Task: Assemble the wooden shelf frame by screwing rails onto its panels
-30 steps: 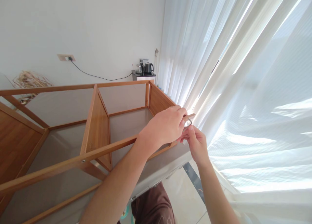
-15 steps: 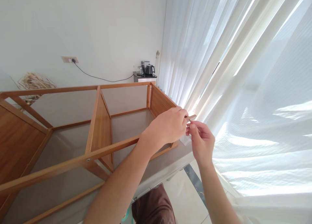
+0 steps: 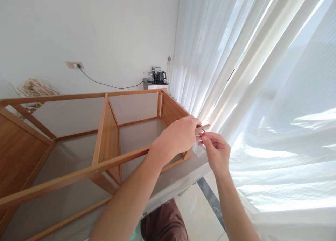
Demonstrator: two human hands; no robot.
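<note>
A wooden shelf frame (image 3: 110, 143) with panelled ends and a middle panel lies across the view. My left hand (image 3: 180, 134) is closed over its near right corner, and a short wooden end (image 3: 205, 127) sticks out past the fingers. Just right of it, my right hand (image 3: 216, 150) pinches a thin dark metal piece (image 3: 203, 130) between thumb and fingertips. That piece is close against the wood; whether it is a screw or a hex key cannot be made out. My left fingertips are mostly hidden behind the hand.
White curtains (image 3: 273, 129) hang close on the right. A black kettle (image 3: 161, 75) stands on a small cabinet (image 3: 155, 86) by the wall, its cord reaching a wall socket (image 3: 75, 65). Dried stalks (image 3: 38, 88) are at the far left. Clear plastic (image 3: 198, 149) lies below my hands.
My right hand has shifted slightly left, and the metal piece between its fingertips shows more plainly. My left hand keeps its hold on the frame corner.
</note>
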